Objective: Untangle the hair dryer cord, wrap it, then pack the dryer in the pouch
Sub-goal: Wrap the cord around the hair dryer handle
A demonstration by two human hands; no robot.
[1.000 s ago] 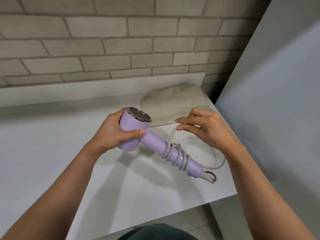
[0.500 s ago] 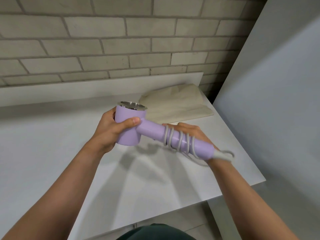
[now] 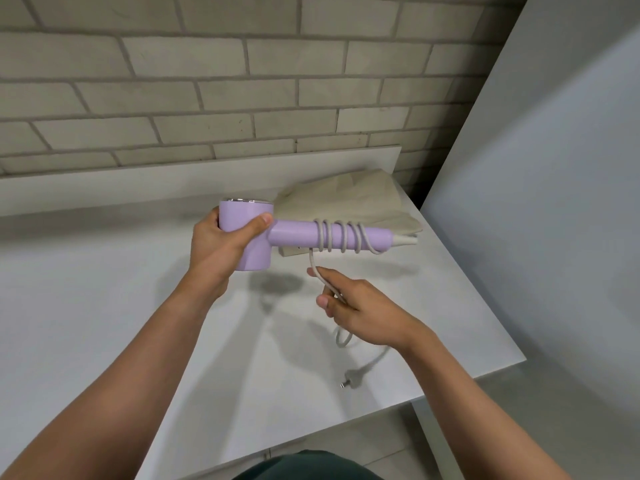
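Note:
My left hand [image 3: 221, 242] grips the barrel of a lilac hair dryer [image 3: 294, 232], held above the table with its handle pointing right. A pale grey cord [image 3: 341, 237] is coiled several times round the handle. Its free length drops to my right hand [image 3: 356, 306], which pinches it just below the handle. Beyond my hand the cord trails down to the plug [image 3: 349, 383] lying on the table. The beige cloth pouch [image 3: 349, 199] lies flat at the table's back right, partly behind the dryer.
The white table [image 3: 104, 306] ends at a right edge and a front edge near the plug. A brick wall [image 3: 242, 81] stands behind, a low white ledge [image 3: 138, 187] runs along its foot, and a grey panel [image 3: 554, 202] rises at the right.
The dryer has swung so its handle lies level, pointing right. My right hand came out from under the handle and now pinches the cord below it; another turn sits on the handle.

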